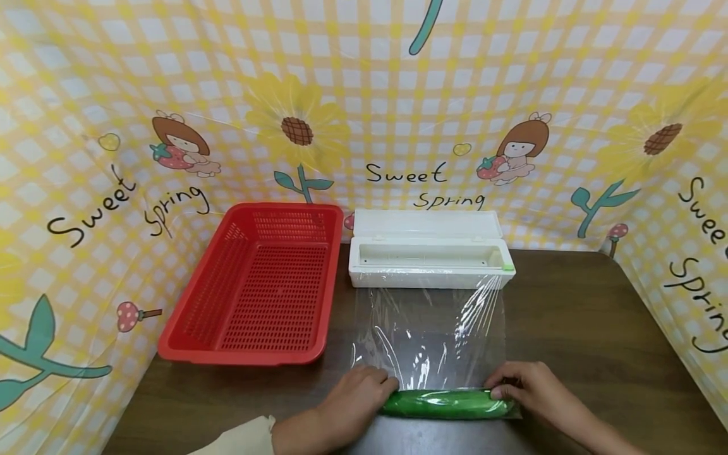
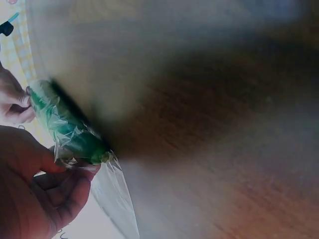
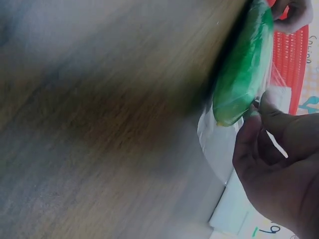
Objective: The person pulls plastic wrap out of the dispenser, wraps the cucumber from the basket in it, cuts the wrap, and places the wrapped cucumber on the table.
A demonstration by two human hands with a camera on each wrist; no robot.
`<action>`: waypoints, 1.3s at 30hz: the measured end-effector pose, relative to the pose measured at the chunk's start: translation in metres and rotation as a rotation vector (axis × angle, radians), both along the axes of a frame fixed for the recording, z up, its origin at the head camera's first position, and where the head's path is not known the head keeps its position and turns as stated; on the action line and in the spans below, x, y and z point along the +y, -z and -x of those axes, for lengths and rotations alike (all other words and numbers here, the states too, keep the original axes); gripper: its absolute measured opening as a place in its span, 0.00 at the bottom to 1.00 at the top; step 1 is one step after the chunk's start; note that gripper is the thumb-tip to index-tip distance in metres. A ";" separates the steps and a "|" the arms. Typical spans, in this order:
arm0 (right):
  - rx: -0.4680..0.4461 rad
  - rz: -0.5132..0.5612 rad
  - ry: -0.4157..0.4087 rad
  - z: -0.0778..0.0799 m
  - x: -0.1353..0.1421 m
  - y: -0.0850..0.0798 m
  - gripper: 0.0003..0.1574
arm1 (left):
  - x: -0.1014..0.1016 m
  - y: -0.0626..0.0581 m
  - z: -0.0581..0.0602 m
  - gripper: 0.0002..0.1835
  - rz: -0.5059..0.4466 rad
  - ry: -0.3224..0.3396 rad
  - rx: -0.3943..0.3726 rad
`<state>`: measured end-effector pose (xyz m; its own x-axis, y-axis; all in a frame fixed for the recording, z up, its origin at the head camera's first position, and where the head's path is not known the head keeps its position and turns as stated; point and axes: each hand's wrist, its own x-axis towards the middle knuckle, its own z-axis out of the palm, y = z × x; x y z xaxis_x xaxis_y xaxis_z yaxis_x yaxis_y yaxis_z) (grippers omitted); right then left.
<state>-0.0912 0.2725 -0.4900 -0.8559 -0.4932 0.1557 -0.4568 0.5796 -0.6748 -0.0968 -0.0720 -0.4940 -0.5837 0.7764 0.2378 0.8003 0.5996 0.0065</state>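
Observation:
A long green cucumber (image 1: 443, 404) lies crosswise near the front of the table, with clear cling film around it. My left hand (image 1: 359, 398) grips its left end through the film, thumb on one side and fingers curled at the tip in the left wrist view. At the right end, my right hand (image 1: 531, 388) pinches the wrapped cucumber between thumb and forefinger. From the cucumber a wide sheet of cling film (image 1: 432, 335) stretches back to a white dispenser box (image 1: 432, 279). Loose film (image 3: 212, 142) sticks out past the cucumber's tip in the right wrist view.
The dispenser's lid (image 1: 426, 223) stands open against the patterned cloth (image 1: 364, 114) that surrounds the table. A red plastic basket (image 1: 327, 284) with nothing in it sits to the left of the dispenser. Dark wooden tabletop (image 1: 580, 328) extends on the right.

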 end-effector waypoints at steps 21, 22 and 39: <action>-0.020 -0.089 0.070 0.003 -0.008 0.007 0.05 | 0.000 -0.005 0.017 0.11 0.033 0.116 0.102; -0.015 -0.095 0.070 0.003 -0.008 0.008 0.05 | 0.000 -0.007 0.019 0.11 0.041 0.121 0.102; 0.009 -0.102 0.094 0.007 -0.012 0.008 0.05 | 0.024 -0.017 0.004 0.14 0.019 0.141 0.128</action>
<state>-0.0985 0.2602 -0.4981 -0.8978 -0.4246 0.1169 -0.4032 0.6854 -0.6063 -0.1007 -0.0476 -0.4766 -0.4350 0.8534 0.2871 0.8699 0.4807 -0.1109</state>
